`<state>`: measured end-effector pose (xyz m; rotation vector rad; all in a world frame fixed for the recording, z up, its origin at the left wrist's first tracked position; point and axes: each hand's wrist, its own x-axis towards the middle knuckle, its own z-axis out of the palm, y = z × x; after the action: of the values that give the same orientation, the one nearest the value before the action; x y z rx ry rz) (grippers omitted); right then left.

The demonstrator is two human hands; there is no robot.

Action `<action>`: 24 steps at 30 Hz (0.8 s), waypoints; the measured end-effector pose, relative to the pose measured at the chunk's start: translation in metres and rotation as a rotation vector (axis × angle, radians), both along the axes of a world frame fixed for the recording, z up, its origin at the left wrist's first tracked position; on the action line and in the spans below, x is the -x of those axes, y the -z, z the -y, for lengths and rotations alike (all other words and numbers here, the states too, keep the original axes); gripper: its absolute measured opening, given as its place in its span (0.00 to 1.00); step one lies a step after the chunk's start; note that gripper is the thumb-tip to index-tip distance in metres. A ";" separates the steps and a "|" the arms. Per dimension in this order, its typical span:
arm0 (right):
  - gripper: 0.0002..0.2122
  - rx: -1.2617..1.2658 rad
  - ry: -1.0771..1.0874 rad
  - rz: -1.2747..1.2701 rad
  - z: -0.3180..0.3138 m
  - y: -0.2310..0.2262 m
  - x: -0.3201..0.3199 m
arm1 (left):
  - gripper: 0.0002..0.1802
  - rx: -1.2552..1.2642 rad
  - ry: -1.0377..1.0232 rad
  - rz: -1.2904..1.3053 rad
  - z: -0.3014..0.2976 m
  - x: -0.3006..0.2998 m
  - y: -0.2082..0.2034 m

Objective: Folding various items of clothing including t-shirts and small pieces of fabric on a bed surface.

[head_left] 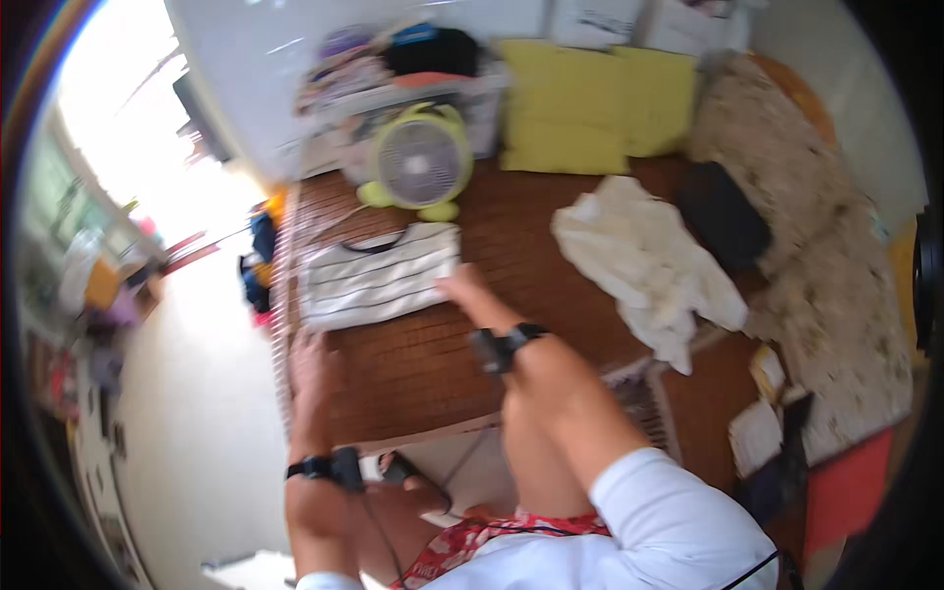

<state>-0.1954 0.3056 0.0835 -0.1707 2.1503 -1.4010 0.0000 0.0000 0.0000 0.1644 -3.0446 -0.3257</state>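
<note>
A white T-shirt with dark stripes and a dark neckline [379, 280] lies folded into a rough rectangle on the brown woven mat. At its right edge my right hand [462, 284] is closed, its fingertips on the cloth. My left hand [314, 366] is by the shirt's near left corner, its fingers pointing away from me. Motion smears those fingers, and I cannot tell whether they touch the cloth. Each wrist wears a black band with a small box.
Behind the shirt stands a green-framed fan [421, 162], before a clothes-filled bin [482, 103]. A crumpled cream garment [644, 256] and a dark cushion-like thing [725, 216] lie on the mat [511, 231] at right. Yellow panels [560, 108] lean on the wall. Pale floor [197, 393] lies left.
</note>
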 end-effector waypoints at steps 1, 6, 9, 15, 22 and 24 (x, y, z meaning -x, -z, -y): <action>0.21 -0.006 0.033 -0.019 -0.016 -0.008 0.005 | 0.26 -0.006 0.033 -0.019 -0.010 0.017 -0.005; 0.16 0.189 0.564 0.105 0.101 -0.045 0.058 | 0.23 -0.069 -0.087 -0.046 0.073 0.094 -0.138; 0.17 0.566 0.470 0.084 0.115 -0.033 0.053 | 0.23 -0.276 -0.093 0.017 0.117 0.110 -0.129; 0.18 0.638 0.165 0.389 0.057 -0.025 0.054 | 0.13 -1.963 -0.396 0.630 0.087 0.103 -0.127; 0.17 0.455 0.415 0.281 0.095 -0.028 0.043 | 0.25 -2.007 -0.659 0.445 0.090 0.103 -0.124; 0.16 0.396 0.462 0.383 0.112 -0.072 0.032 | 0.25 -2.029 -0.640 0.423 0.102 0.097 -0.130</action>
<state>-0.2275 0.1939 0.1551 0.4426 1.6367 -1.9284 -0.0971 -0.1020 0.1300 1.1786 -1.3015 -3.0090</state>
